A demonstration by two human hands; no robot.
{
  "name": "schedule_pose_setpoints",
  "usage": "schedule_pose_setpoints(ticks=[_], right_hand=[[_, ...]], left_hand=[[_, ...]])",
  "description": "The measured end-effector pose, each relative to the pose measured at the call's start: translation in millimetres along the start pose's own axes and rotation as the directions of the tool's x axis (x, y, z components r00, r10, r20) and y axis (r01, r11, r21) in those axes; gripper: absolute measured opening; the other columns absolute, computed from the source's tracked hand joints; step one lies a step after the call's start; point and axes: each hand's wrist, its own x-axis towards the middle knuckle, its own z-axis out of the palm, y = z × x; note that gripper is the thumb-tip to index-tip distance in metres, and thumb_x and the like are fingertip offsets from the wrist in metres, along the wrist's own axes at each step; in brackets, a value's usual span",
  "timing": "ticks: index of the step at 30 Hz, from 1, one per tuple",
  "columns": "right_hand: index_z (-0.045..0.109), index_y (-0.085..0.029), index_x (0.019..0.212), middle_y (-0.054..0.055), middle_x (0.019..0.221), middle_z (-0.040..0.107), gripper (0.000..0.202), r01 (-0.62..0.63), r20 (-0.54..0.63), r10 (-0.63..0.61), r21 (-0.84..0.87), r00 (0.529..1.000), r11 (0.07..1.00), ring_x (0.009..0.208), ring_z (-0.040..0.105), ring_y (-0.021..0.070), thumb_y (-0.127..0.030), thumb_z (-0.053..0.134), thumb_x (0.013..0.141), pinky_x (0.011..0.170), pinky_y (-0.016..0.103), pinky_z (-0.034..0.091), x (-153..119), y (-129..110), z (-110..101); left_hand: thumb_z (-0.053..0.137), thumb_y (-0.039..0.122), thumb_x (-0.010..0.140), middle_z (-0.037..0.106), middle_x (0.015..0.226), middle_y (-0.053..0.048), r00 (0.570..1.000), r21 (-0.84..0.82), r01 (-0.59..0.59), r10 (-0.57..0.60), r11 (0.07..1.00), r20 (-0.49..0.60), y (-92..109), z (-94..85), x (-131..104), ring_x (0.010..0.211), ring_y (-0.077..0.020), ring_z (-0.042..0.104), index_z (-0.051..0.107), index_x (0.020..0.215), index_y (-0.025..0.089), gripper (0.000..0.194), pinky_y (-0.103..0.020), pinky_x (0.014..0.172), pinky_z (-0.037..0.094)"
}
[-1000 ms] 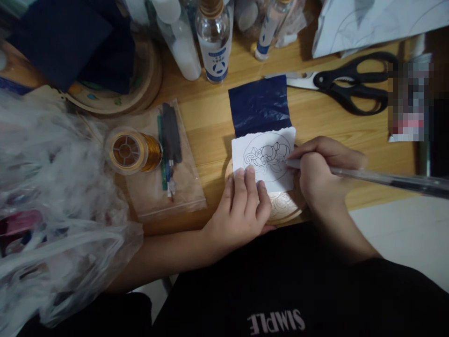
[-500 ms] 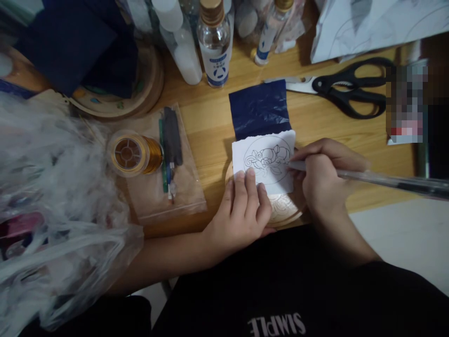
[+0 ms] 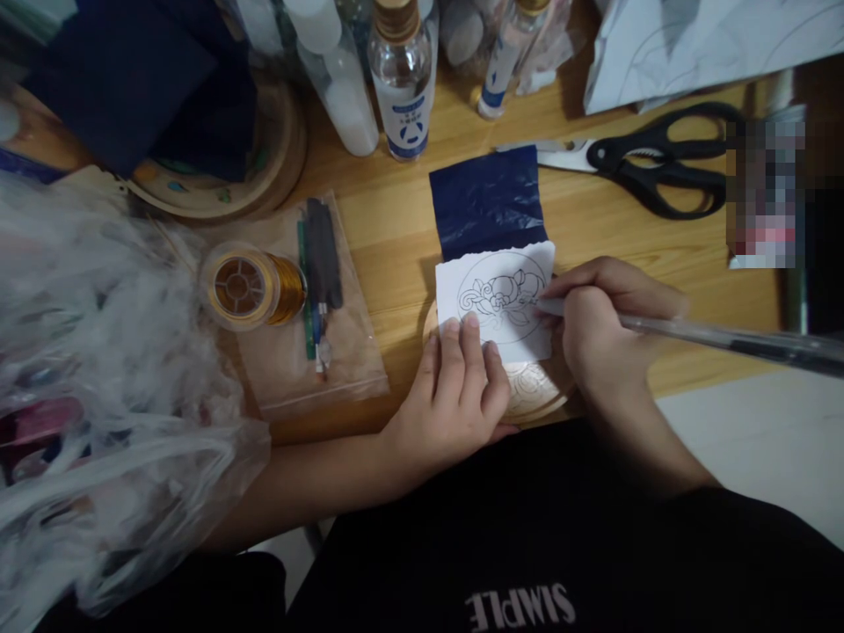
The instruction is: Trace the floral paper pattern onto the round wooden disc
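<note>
A small white paper [image 3: 452, 286] bears a line drawing of flowers inside a circle. Its lower left part lies under the fingertips of my left hand [image 3: 462, 396], which rests flat with fingers slightly spread. My right hand [image 3: 607, 334] grips a clear-barrelled pen [image 3: 712, 336], its tip at the right side of the drawing. Dark blue carbon paper [image 3: 488, 202] sticks out beyond the paper's far edge. Beneath the paper is a round wooden hoop or disc [image 3: 550, 406] with a pale surface and faint drawn lines, partly covered by the paper and my hands.
Black-handled scissors [image 3: 659, 163] lie at the far right. Bottles [image 3: 403, 97] stand along the back. To the left are a spool of golden thread [image 3: 254, 288], a clear zip bag [image 3: 356, 352] with slim tools, and a crumpled plastic bag [image 3: 132, 369].
My right hand and the pen have shifted very slightly left along the drawing. My left hand stays put on the paper.
</note>
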Motion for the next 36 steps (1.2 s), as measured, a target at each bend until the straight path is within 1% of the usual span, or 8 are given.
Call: schedule_pose_setpoints(ticks=[6, 13, 16, 23, 29, 32, 35, 36], right_hand=[[0.065, -0.018, 0.055, -0.004, 0.049, 0.060, 0.021, -0.007, -0.001, 0.007, -0.005, 1.000, 1.000, 0.044, 0.053, 0.0082, -0.011, 0.048, 0.067, 0.044, 0.022, 0.041, 1.2, -0.4, 1.2], [0.066, -0.019, 0.055, -0.005, 0.048, 0.060, 0.021, -0.030, -0.010, 0.030, 0.005, 0.999, 1.000, 0.043, 0.054, 0.0092, -0.013, 0.049, 0.065, 0.043, 0.023, 0.041, 2.2, -1.5, 1.6], [0.067, -0.018, 0.056, -0.004, 0.049, 0.061, 0.020, -0.035, -0.008, 0.035, 0.017, 0.999, 0.999, 0.043, 0.054, 0.0090, -0.013, 0.050, 0.065, 0.044, 0.023, 0.042, 2.2, -1.4, 1.7], [0.067, -0.018, 0.056, -0.005, 0.049, 0.061, 0.020, -0.051, -0.022, 0.052, 0.030, 0.998, 0.998, 0.042, 0.054, 0.0090, -0.013, 0.050, 0.066, 0.043, 0.023, 0.042, 1.9, -2.0, 2.1], [0.067, -0.018, 0.057, -0.004, 0.049, 0.062, 0.021, -0.039, -0.033, 0.040, 0.040, 0.999, 0.998, 0.044, 0.055, 0.0088, -0.011, 0.050, 0.066, 0.044, 0.022, 0.042, 1.5, -1.3, 3.4], [0.067, -0.018, 0.056, -0.006, 0.047, 0.060, 0.022, -0.020, -0.071, 0.024, 0.058, 0.997, 0.998, 0.041, 0.053, 0.0079, -0.009, 0.049, 0.065, 0.040, 0.021, 0.040, 0.4, 1.0, 4.1], [0.067, -0.020, 0.056, -0.008, 0.046, 0.058, 0.026, 0.042, -0.148, -0.037, 0.031, 0.988, 0.999, 0.040, 0.051, 0.0070, -0.008, 0.046, 0.064, 0.039, 0.019, 0.038, -0.1, 3.5, 3.8], [0.067, -0.021, 0.056, -0.008, 0.046, 0.059, 0.027, 0.059, -0.156, -0.056, 0.017, 0.986, 0.998, 0.041, 0.052, 0.0069, -0.008, 0.045, 0.064, 0.039, 0.019, 0.038, -0.2, 4.1, 3.5]], left_hand=[[0.043, 0.069, 0.093, 0.065, 0.123, -0.031, 1.000, 0.011, 0.002, -0.002, 1.000, 0.002, -0.2, -0.6, 0.4, 0.110, -0.0371, 0.068, 0.060, 0.118, 0.000, 0.075, -0.045, 0.094, 0.052], [0.044, 0.069, 0.092, 0.064, 0.123, -0.032, 1.000, 0.003, 0.007, -0.007, 1.000, -0.001, -0.1, 0.1, 0.3, 0.109, -0.0372, 0.068, 0.060, 0.118, -0.001, 0.077, -0.045, 0.095, 0.052], [0.043, 0.068, 0.093, 0.065, 0.123, -0.030, 1.000, 0.023, -0.002, 0.002, 1.000, 0.009, -0.4, 0.0, 0.4, 0.109, -0.0360, 0.068, 0.060, 0.118, 0.000, 0.075, -0.044, 0.094, 0.053], [0.041, 0.066, 0.094, 0.066, 0.122, -0.030, 1.000, 0.032, -0.009, 0.009, 0.999, 0.006, -1.0, 0.0, 0.7, 0.109, -0.0362, 0.069, 0.060, 0.118, 0.001, 0.072, -0.045, 0.094, 0.054], [0.042, 0.069, 0.093, 0.064, 0.123, -0.032, 1.000, 0.023, -0.015, 0.015, 1.000, 0.007, -0.1, 1.0, -0.2, 0.111, -0.0391, 0.067, 0.059, 0.120, -0.001, 0.077, -0.046, 0.095, 0.053], [0.042, 0.069, 0.093, 0.063, 0.124, -0.033, 1.000, 0.013, -0.007, 0.007, 1.000, 0.002, 0.9, 1.6, -1.0, 0.111, -0.0392, 0.067, 0.059, 0.120, -0.002, 0.077, -0.047, 0.095, 0.053], [0.044, 0.070, 0.092, 0.063, 0.124, -0.034, 1.000, 0.005, -0.010, 0.010, 1.000, 0.004, 0.9, 1.7, -1.3, 0.112, -0.0399, 0.067, 0.059, 0.119, -0.003, 0.079, -0.047, 0.094, 0.054], [0.044, 0.071, 0.091, 0.063, 0.124, -0.034, 1.000, 0.007, -0.012, 0.012, 1.000, 0.008, 0.7, 1.6, -1.3, 0.112, -0.0401, 0.066, 0.058, 0.120, -0.003, 0.080, -0.047, 0.094, 0.054]])
